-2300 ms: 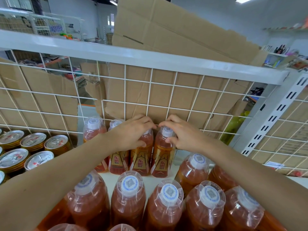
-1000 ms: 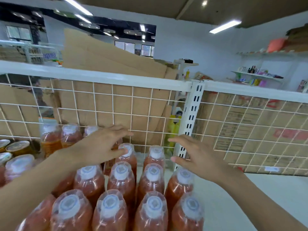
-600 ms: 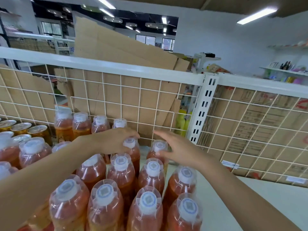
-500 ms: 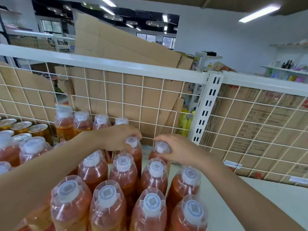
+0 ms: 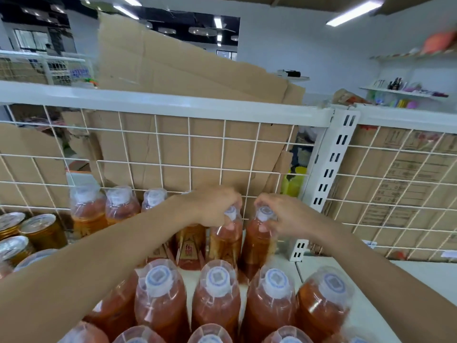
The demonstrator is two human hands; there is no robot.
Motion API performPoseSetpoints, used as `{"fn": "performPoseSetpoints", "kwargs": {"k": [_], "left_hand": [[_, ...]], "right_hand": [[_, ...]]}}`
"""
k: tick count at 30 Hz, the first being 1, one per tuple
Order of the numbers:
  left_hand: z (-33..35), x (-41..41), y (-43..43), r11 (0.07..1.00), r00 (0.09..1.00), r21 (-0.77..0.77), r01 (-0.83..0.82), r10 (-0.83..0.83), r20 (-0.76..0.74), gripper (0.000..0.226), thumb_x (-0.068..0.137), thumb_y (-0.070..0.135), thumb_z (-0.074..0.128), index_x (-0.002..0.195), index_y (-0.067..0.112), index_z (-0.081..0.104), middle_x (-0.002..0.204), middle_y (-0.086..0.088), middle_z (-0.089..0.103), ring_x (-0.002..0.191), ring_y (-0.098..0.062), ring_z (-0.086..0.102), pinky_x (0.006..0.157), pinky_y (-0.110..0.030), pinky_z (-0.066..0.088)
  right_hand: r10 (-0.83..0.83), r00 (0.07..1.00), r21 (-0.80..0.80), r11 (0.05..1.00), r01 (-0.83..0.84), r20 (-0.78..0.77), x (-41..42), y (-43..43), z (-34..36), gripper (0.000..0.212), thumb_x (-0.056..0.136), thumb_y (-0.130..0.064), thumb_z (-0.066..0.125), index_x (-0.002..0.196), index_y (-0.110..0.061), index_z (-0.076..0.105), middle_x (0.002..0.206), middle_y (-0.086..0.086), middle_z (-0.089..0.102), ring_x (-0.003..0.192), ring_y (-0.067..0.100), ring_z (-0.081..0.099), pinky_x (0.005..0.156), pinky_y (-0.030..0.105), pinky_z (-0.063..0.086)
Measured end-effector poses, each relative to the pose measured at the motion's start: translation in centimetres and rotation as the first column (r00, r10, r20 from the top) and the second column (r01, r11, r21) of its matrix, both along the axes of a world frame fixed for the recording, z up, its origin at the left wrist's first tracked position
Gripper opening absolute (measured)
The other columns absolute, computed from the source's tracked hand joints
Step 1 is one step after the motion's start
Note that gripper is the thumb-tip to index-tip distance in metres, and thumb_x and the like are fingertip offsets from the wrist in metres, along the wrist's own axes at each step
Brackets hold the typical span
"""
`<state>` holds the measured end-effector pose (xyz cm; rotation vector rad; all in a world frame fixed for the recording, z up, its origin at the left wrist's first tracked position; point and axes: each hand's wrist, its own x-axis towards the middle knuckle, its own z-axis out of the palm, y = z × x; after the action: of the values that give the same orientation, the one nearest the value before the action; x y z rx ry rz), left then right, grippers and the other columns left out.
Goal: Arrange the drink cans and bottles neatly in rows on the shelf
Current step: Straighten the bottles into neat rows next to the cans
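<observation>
Several orange drink bottles with white caps stand in rows on the white shelf (image 5: pixel 371 288). My left hand (image 5: pixel 212 206) grips the cap of one bottle (image 5: pixel 226 241) in the back row by the wire grid. My right hand (image 5: pixel 286 216) grips the cap of the bottle beside it (image 5: pixel 256 246). Both bottles stand upright, side by side and close together. Nearer me, a row of bottles (image 5: pixel 217 293) faces the camera. Gold drink cans (image 5: pixel 39 231) with silver lids stand at the far left.
A white wire grid back panel (image 5: pixel 173 154) closes the shelf behind the bottles, with cardboard (image 5: pixel 173 70) behind it. A white slotted upright post (image 5: pixel 331 164) stands right of my hands. Bare shelf surface lies to the right of the bottles.
Both hands have closed on the caps of two back-row bottles, which now stand nearer the grid. The view has tilted down and closer.
</observation>
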<state>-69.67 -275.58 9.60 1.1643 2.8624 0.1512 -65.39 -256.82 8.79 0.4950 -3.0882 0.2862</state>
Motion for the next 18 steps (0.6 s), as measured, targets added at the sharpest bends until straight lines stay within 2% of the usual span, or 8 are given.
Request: {"fn": "performPoseSetpoints", "kwargs": {"k": [5,13,18], "left_hand": [[-0.2,-1.2,-0.3,0.999,1.0,0.034,0.026,-0.026,-0.005,0.046,0.084,0.026,0.067,0.125,0.017,0.05,0.122,-0.003,0.052,0.112,-0.019,0.047,0.092,-0.032,0.041],[-1.6,-1.8,-1.0,0.99,1.0,0.144,-0.001,0.001,-0.003,0.047,0.088,0.019,0.061,0.132,0.017,0.045,0.124,-0.002,0.047,0.114,-0.02,0.046,0.097,-0.039,0.039],[-1.9,-1.7,-1.3,0.984,1.0,0.18,-0.004,0.002,0.015,0.05,0.09,0.012,0.056,0.137,0.018,0.04,0.13,-0.001,0.042,0.119,-0.019,0.043,0.1,-0.037,0.038]], "right_hand": [[-0.035,0.999,0.008,0.999,0.035,-0.015,-0.9,-0.4,0.0,0.045,0.083,-0.03,0.068,0.122,-0.022,0.048,0.127,-0.001,0.054,0.114,0.016,0.05,0.091,0.029,0.039],[-0.105,0.993,0.068,0.992,0.109,-0.061,-2.0,-1.3,-0.3,0.049,0.085,-0.037,0.064,0.125,-0.018,0.044,0.127,0.002,0.053,0.112,0.019,0.052,0.093,0.033,0.043],[-0.152,0.982,0.046,0.986,0.158,-0.112,-2.4,-2.1,-1.1,0.047,0.085,-0.042,0.061,0.122,-0.016,0.045,0.122,0.004,0.055,0.107,0.021,0.055,0.086,0.032,0.044]]}}
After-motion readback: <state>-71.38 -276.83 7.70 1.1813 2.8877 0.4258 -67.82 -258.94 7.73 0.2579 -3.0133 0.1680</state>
